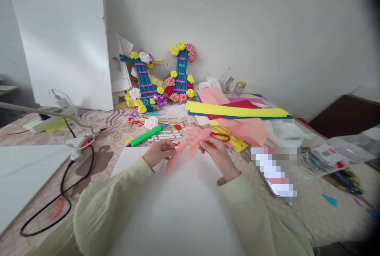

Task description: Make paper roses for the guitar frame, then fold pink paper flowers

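A salmon-pink crepe paper piece hangs over the white board, with two narrow strips slanting down from it. My left hand is closed at the edge of the left strip, thumb and fingers pinched together. On the other side, my right hand pinches the right strip between thumb and fingers. Just beyond the paper lie red-handled scissors, partly over yellow paper. Several white marker pens and a green cutter-like tool lie past my left hand.
Two blue boards with paper flowers lean against the wall. Yellow crepe paper and other coloured sheets lie behind my hands. A phone with a blurred screen is on the right. A black cable loops at the left.
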Motion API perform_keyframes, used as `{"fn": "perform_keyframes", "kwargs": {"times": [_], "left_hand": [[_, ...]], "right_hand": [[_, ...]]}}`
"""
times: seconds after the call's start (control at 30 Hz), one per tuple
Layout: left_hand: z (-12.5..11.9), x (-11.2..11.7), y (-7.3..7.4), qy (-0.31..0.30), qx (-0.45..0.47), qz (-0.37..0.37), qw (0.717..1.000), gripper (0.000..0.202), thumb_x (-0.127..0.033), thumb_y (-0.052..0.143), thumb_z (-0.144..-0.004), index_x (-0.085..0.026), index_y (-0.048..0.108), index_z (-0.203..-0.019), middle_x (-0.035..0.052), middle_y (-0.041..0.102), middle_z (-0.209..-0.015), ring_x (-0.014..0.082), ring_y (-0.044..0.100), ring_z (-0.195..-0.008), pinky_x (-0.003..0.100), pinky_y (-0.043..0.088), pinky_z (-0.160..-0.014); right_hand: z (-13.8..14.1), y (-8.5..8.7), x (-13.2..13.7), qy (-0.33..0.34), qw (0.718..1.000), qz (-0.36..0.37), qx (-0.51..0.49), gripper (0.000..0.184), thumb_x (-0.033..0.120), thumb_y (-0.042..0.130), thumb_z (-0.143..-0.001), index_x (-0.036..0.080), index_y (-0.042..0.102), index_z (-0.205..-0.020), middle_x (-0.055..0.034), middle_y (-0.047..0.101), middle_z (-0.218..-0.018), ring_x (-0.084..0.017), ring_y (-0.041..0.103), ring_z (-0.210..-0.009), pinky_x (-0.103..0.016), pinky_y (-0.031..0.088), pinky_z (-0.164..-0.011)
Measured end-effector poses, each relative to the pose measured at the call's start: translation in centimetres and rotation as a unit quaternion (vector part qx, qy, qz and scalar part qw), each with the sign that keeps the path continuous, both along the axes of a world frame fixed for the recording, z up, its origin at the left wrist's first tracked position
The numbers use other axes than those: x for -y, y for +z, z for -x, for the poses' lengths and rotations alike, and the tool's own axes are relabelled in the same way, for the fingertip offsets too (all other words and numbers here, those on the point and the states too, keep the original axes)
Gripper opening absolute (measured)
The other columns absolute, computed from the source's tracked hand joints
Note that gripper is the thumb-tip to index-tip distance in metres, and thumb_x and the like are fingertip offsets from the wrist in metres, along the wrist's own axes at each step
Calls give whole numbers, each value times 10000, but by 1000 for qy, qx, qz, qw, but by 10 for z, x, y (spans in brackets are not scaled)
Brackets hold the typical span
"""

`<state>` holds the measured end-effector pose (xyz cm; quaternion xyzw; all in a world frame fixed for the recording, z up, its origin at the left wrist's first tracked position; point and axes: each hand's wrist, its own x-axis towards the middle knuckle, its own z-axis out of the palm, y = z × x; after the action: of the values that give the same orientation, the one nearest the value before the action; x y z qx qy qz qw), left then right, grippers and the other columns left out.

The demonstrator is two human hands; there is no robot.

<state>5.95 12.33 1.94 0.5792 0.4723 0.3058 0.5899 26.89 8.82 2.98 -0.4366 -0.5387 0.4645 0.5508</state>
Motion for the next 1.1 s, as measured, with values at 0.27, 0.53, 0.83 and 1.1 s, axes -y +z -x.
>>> {"fn": "perform_keyframes", "kwargs": {"times": [0.27,0.53,0.83,1.1], "left_hand": [[10,9,-2,57,86,33,994,306,-186,661,-546,-148,521,-815,-20,581,-640,90,541,-582,192,422,-494],[8,18,-1,84,128,52,987,294,-189,688,-521,-135,525,-759,-29,583,-634,85,553,-591,227,467,-567],[5,23,-1,77,73,-3,994,209,-134,653,-537,-126,547,-716,-19,587,-653,91,566,-604,227,453,-593],[-1,28,0,51,61,-24,997,122,-177,648,-566,-127,583,-657,7,602,-632,113,558,-573,253,460,-579]], "right_hand": [[18,-19,5,132,976,64,164,255,377,557,-741,129,611,-721,-17,553,-630,-115,475,-560,-228,360,-517],[33,-21,11,151,971,76,171,295,400,537,-753,126,576,-652,5,509,-580,-106,446,-537,-220,337,-507],[34,-19,12,147,968,74,189,328,434,517,-762,129,570,-655,9,485,-572,-103,432,-536,-217,325,-504],[36,-21,14,150,970,74,178,306,423,525,-760,136,601,-686,3,506,-577,-112,444,-533,-222,327,-499]]}}
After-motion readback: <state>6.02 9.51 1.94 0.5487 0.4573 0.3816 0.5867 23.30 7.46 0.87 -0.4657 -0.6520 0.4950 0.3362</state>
